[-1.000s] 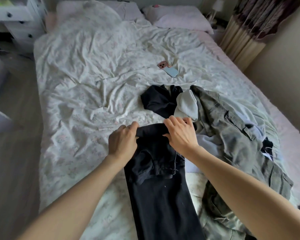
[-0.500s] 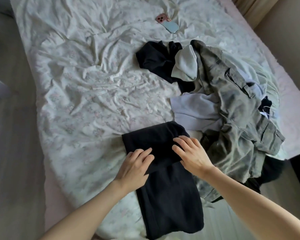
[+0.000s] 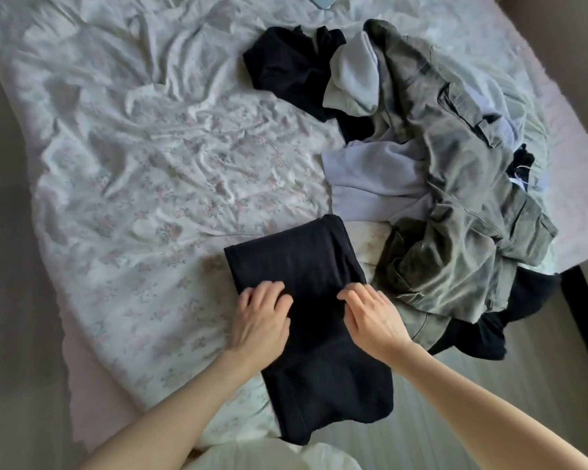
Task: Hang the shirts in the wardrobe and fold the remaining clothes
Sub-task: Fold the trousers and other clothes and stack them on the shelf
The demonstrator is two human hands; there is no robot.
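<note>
Black trousers (image 3: 306,266) lie folded over on the floral bedsheet (image 3: 143,171) near the bed's front edge. My left hand (image 3: 262,317) rests on their left side, its fingers curled onto the cloth. On the right side my right hand (image 3: 370,317) presses down the same way, with bent fingers. Whether either hand pinches the fabric I cannot tell. To the right is a heap of clothes: grey-green cargo trousers (image 3: 455,184), a pale lilac garment (image 3: 374,178), a light grey garment (image 3: 353,83) and a black garment (image 3: 286,69).
More dark cloth (image 3: 489,327) hangs off the bed's front right corner. A phone (image 3: 323,0) shows at the top edge. Wooden floor (image 3: 7,300) runs along the left of the bed. The sheet's left half holds only wrinkles.
The trousers' upper part was folded down towards me, making a shorter stack. Both hands moved from the waistband to the middle of the fold. The camera tilted downward.
</note>
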